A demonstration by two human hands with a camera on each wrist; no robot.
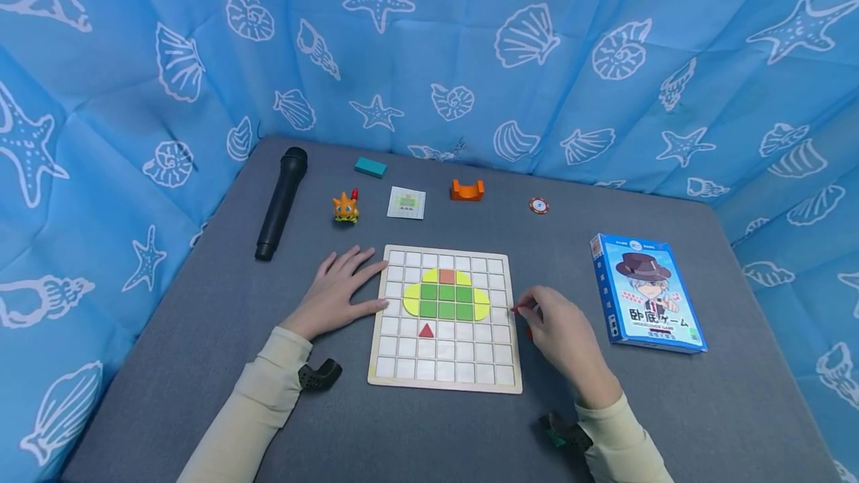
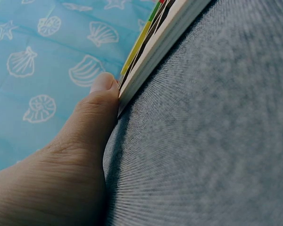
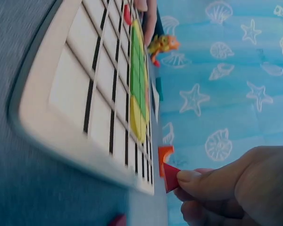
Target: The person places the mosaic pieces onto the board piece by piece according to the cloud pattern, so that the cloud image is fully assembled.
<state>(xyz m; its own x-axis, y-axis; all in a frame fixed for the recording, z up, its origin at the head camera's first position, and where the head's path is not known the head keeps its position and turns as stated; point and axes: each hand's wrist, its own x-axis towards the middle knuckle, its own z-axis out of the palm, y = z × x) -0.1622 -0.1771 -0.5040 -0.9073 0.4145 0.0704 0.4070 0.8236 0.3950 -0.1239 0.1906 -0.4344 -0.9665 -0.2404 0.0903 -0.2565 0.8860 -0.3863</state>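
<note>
While the left hand (image 1: 335, 291) lies flat, fingers straight against the wooden grid puzzle board (image 1: 446, 379), right hand (image 1: 564, 334) pinches small red triangular tile (image 3: 170, 177) beside board's edge.

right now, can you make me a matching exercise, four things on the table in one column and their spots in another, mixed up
Things:
1. microphone
2. card box
3. red triangle
4. poker chip

Places:
a. on the grid board, below the green squares
b. far left of the table, past the left hand
c. beyond the board, right of the orange block
d. right of the right hand

Pairs: 1-b, 2-d, 3-a, 4-c
</note>
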